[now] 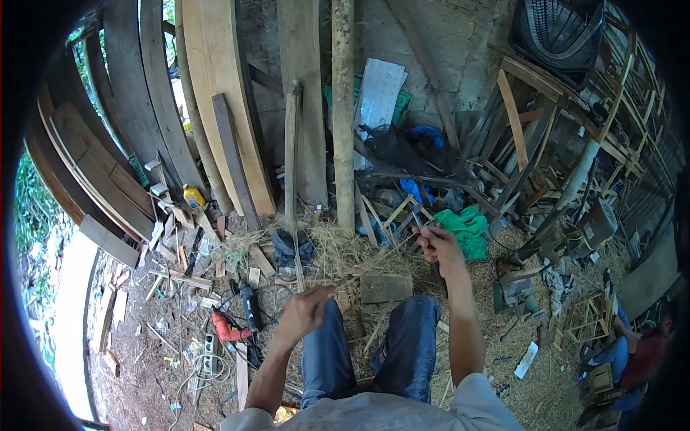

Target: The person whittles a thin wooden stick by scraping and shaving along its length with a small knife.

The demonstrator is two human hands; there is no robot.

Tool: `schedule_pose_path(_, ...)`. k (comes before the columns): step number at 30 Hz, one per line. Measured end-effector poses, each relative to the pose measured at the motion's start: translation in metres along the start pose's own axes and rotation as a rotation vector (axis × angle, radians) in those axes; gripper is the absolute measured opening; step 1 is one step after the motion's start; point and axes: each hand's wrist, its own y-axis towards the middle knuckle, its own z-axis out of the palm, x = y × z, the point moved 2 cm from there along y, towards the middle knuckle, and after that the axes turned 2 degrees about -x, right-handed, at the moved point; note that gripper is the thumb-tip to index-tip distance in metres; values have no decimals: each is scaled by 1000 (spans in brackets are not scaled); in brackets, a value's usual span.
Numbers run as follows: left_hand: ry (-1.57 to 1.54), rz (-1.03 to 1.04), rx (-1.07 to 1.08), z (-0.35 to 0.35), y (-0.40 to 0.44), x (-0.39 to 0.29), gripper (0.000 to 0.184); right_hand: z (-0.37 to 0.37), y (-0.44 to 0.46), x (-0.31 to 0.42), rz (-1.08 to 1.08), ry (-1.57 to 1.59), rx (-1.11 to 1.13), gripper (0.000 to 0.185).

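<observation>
My left hand (307,309) is closed, its fingers pinching the end of a thin pale strip (348,282) above my left knee. The strip slants up to the right and gets hard to follow against the straw. Higher up and to the right, my right hand (440,249) is closed around what looks like a knife, its slim blade (416,217) pointing up and its dark handle (440,281) showing below the fist. Between and beyond my knees lies a flat wooden block (386,289), with a heap of thin shavings (323,251) behind it.
A red power drill (228,329), a dark power tool (251,309) and a power strip (210,354) lie at left. Long planks (215,93) lean on the wall. A green cloth (465,231) and a bench grinder (515,293) are at right. Another person (643,359) sits far right.
</observation>
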Motion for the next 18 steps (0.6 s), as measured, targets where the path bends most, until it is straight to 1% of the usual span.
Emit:
schedule_pose_path(1,2,1,-4,0,-1,1,20,-3,6,0,24,43,34,19)
schedule_pose_path(3,14,-2,-8,4,2,0,21,-1,4,-1,2,39,26,19)
schedule_pose_path(5,19,13,-13,8,6,-1,22,17,-3,-9,-14,-124,-19,18)
schedule_pose_path(6,28,27,-16,9,7,-1,23,28,-8,-18,35,-183,66,16)
schedule_pose_path(7,31,31,-18,7,8,3,23,19,3,-19,30,-182,67,16)
schedule_pose_path(9,18,15,-48,-1,2,16,20,-26,24,-22,-32,23,-231,18)
schedule_pose_path(10,21,13,-48,-6,-3,17,20,-43,23,-18,-30,25,-228,18)
schedule_pose_path(12,20,-74,-84,-20,-7,19,17,-63,30,-3,-172,66,-255,22)
schedule_pose_path(13,26,-71,-89,-20,-10,29,17,-54,26,1,-177,69,-249,22)
schedule_pose_path(15,-32,29,-208,-13,-13,48,16,-38,8,0,-106,32,-138,27)
schedule_pose_path(16,-37,35,-208,-13,-11,42,16,-33,6,-3,-101,60,-79,31)
schedule_pose_path(17,-21,-52,-146,-15,-9,36,13,-28,6,-5,-109,57,-82,31)
schedule_pose_path(18,-3,-141,-82,-15,-8,32,11,-19,4,-5,-135,128,-36,34)
